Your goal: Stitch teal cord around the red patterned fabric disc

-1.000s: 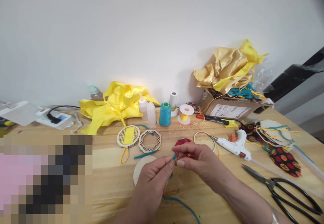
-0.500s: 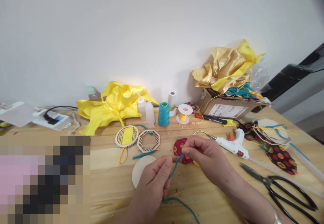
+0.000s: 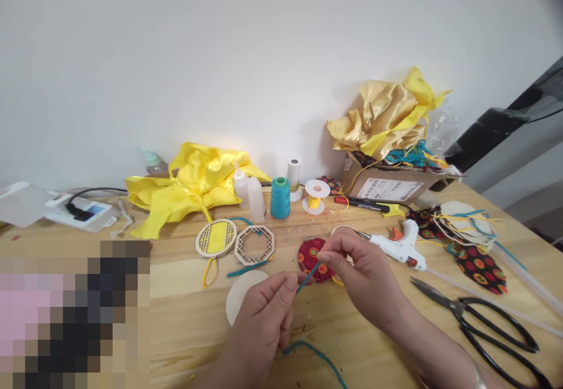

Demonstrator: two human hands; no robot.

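Observation:
A teal cord (image 3: 309, 277) runs between my two hands, taut over a short span. My left hand (image 3: 273, 313) pinches it between thumb and fingers, and its loose tail hangs below onto the table. At the cord's upper end, the thumb and forefinger of my right hand (image 3: 357, 266) are closed on it. Behind my hands lies a round dark-red patterned fabric piece (image 3: 311, 255), partly covered by the right fingers. A pale round disc (image 3: 241, 295) rests partly under my left hand. Left of centre are an octagonal wooden lattice frame (image 3: 254, 245) and a round lattice frame with yellow fabric (image 3: 215, 237).
Black-handled scissors (image 3: 457, 308) and a white glue gun (image 3: 407, 245) lie at the right. At the back stand a teal thread cone (image 3: 280, 199), a yellow thread spool (image 3: 315, 202), squeeze bottles (image 3: 256, 199) and a cardboard box (image 3: 373, 185). Yellow satin (image 3: 197, 178) is heaped at the left.
The cord between my hands has gone from slightly curved to straight. Both hands keep their pinch. The whole view has shifted slightly, moving most table items left.

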